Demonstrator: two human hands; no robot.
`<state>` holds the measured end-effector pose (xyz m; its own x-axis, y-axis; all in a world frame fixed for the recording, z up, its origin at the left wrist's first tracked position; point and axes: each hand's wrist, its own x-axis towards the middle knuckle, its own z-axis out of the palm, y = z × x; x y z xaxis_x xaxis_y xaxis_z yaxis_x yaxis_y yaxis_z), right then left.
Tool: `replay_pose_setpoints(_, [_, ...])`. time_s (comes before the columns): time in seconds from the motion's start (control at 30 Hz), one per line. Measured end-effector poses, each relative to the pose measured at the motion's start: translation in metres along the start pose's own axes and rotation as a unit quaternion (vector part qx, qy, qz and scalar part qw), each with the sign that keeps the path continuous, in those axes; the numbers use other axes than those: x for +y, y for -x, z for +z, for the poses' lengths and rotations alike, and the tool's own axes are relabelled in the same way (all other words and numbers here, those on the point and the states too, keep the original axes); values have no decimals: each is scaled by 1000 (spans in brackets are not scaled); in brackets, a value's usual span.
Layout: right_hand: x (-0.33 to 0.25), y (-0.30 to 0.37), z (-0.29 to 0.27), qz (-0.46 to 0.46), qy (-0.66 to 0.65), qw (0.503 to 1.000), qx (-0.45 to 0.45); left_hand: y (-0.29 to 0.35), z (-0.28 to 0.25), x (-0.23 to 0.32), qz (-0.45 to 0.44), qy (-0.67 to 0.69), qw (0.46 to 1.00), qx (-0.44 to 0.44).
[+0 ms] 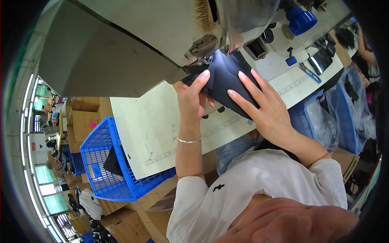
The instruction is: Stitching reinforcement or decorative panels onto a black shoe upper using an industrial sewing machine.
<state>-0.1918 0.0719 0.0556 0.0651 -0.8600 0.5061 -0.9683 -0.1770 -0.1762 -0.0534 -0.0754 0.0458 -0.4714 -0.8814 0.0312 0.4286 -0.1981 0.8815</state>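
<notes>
A dark stitched piece, which looks like a shoe upper, lies under the lit needle area of a sewing machine. My left hand, with a silver bangle at the wrist, pinches its left edge; the thumb rests on top and the fingers curl beneath. On its right side lies my right hand, back of the hand up, with the visible fingers stretched out and spread over the dark surface. Where the needle meets the piece is hard to make out, as the machine head covers part of it.
The white table carries a printed ruler strip. Blue-handled snips lie at the right, below a blue knob. A blue plastic crate stands at the left, cardboard boxes behind it. Plastic-lined blue bins are at the right.
</notes>
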Motion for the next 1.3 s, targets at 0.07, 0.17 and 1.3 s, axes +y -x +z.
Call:
replay_pose_setpoints(0.07, [-1, 0, 0, 4, 1, 1000, -5, -1, -1, 0, -1, -7, 1000, -1])
replay_pose_setpoints(0.17, [-3, -2, 0, 1, 3, 1000, -7, -4, -3, 1, -20, -2, 1000, -5])
replay_pose_setpoints(1.3, [9, -41, 18, 26, 158, 976, 148, 4, 21, -17, 131, -85, 977, 145])
